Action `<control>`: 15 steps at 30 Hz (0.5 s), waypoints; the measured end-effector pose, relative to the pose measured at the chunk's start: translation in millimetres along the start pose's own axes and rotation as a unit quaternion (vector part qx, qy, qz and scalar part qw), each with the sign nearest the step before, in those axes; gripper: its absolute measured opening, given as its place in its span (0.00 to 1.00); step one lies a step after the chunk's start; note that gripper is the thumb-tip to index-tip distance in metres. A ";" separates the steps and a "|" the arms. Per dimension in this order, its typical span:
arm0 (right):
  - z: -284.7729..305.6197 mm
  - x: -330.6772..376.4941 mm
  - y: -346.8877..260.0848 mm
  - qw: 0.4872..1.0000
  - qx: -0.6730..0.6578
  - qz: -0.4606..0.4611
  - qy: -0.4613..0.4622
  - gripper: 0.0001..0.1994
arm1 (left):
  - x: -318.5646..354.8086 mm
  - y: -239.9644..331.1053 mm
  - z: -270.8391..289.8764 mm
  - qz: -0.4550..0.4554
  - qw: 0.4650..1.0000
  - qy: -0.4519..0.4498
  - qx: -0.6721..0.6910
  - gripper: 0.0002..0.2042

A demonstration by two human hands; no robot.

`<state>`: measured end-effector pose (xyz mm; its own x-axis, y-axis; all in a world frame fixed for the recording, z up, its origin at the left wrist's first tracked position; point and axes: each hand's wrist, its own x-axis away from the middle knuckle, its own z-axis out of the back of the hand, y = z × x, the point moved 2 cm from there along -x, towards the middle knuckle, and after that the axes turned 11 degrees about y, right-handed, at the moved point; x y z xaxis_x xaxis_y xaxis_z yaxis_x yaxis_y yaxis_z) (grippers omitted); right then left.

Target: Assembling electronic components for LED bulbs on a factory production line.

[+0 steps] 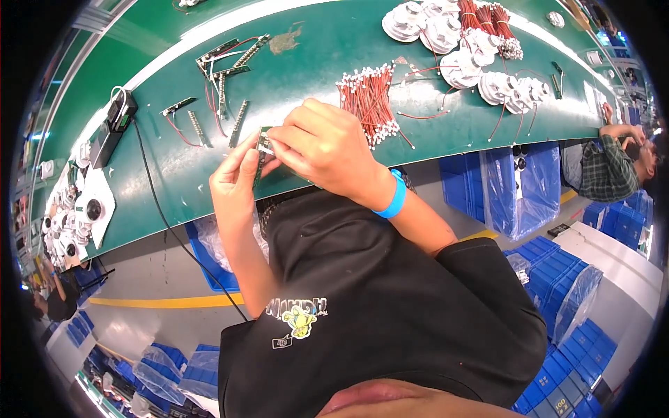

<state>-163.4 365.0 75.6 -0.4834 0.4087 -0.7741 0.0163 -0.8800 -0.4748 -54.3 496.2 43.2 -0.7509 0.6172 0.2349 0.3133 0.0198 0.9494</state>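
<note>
Between my two hands, over the near edge of the green bench, is a narrow green circuit board [264,141] with a pale part on it. My left hand [237,177] pinches the board from the left, thumb against its side. My right hand [322,145], with a blue band at the wrist, has its fingers closed at the board's upper end; whether they grip the board or a small part on it is hidden. Just beyond my left hand lie loose narrow circuit strips [239,123]. A bundle of red wires with white connectors [367,104] lies beyond my right hand.
More circuit boards with wires [223,70] lie at the back left. White round units [460,68] and red wire bundles [486,19] fill the back right. A black power strip [115,125] trails a cable at left. Blue crates [463,184] stand below; another person [613,167] sits far right.
</note>
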 end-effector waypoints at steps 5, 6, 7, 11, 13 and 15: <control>-0.8 3.5 1.2 1.000 -0.006 -0.008 -0.008 0.08 | 6.7 -0.1 -2.6 -0.033 0.998 0.030 -0.046 0.16; -1.6 4.0 0.1 1.000 -0.005 -0.011 -0.008 0.08 | 7.2 0.0 -2.6 -0.033 0.998 0.030 -0.047 0.16; -2.6 5.4 -0.5 1.000 -0.003 -0.014 -0.008 0.08 | 7.6 -0.9 -2.3 -0.038 0.998 0.033 -0.044 0.15; -5.7 11.3 -1.1 1.000 -0.012 -0.023 0.000 0.08 | 11.3 -0.6 -3.0 -0.074 0.990 0.067 -0.095 0.15; -6.4 13.9 -0.7 0.999 -0.030 -0.031 0.015 0.08 | 13.3 -1.6 -2.8 -0.074 0.990 0.068 -0.095 0.15; -7.3 15.0 -4.2 0.998 -0.037 -0.042 0.019 0.08 | 16.0 -2.5 -3.6 -0.076 0.990 0.069 -0.094 0.15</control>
<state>-164.3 376.6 62.9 -0.4525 0.4901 -0.7450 0.0416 -0.8229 -0.5667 -69.2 503.2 45.4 -0.8571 0.5051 0.1009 0.0870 -0.0510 0.9949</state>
